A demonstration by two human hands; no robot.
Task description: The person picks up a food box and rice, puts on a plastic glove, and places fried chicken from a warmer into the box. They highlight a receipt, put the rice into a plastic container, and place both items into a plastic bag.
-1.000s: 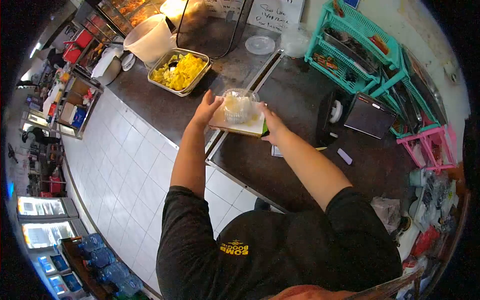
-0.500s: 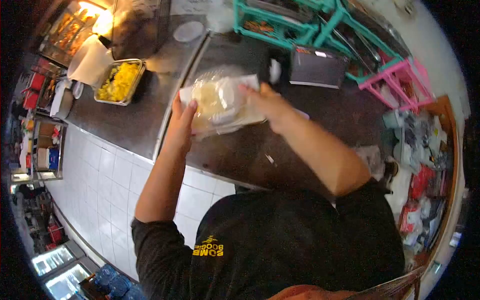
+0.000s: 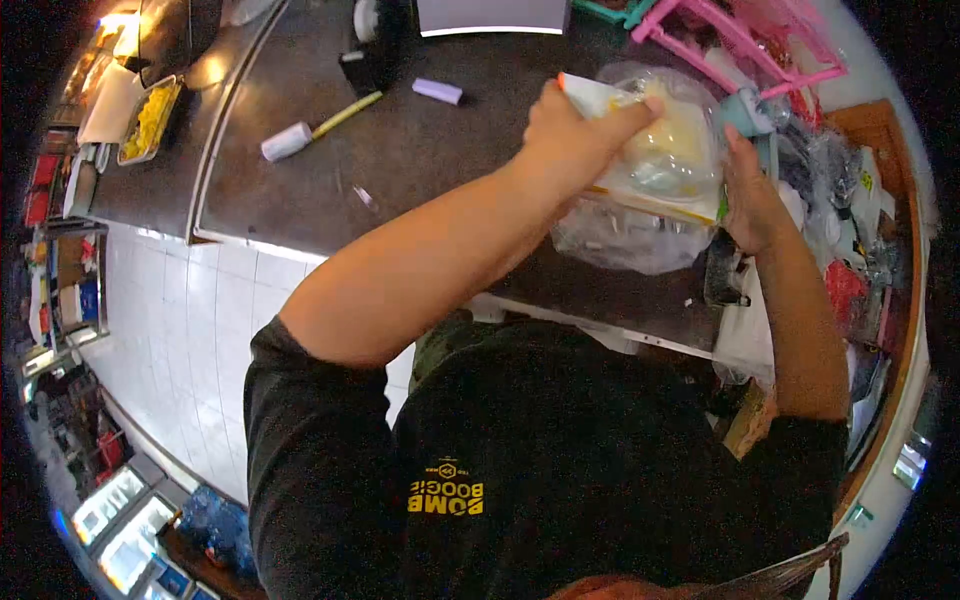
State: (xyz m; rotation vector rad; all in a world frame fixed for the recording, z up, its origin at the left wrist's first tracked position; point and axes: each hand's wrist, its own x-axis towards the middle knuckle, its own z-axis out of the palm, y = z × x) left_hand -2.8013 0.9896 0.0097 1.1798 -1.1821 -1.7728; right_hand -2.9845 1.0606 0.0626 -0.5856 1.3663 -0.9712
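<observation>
My left hand [image 3: 572, 140] grips a white cardboard box [image 3: 590, 95] by its left side, the thumb reaching over the top. On the box lies a clear plastic package [image 3: 675, 130] with pale yellow contents I cannot make out. My right hand [image 3: 755, 195] is at the box's right side, one digit stretched up along the edge and the other fingers mostly hidden. Below the box, a crumpled clear plastic bag [image 3: 635, 238] rests on the dark table [image 3: 330, 205].
A purple-white marker [image 3: 287, 142], a yellow stick [image 3: 347, 114] and a lilac cap-like piece [image 3: 437, 92] lie on the table. A dark box [image 3: 490, 15] stands at the back. Pink plastic racks [image 3: 735, 45] and bagged items [image 3: 830, 185] line the right. A yellow-filled tray [image 3: 150, 120] sits far left.
Both hands have moved right across the table with the white box and the plastic package. The view has turned right too, bringing the marker and the plastic bag into sight.
</observation>
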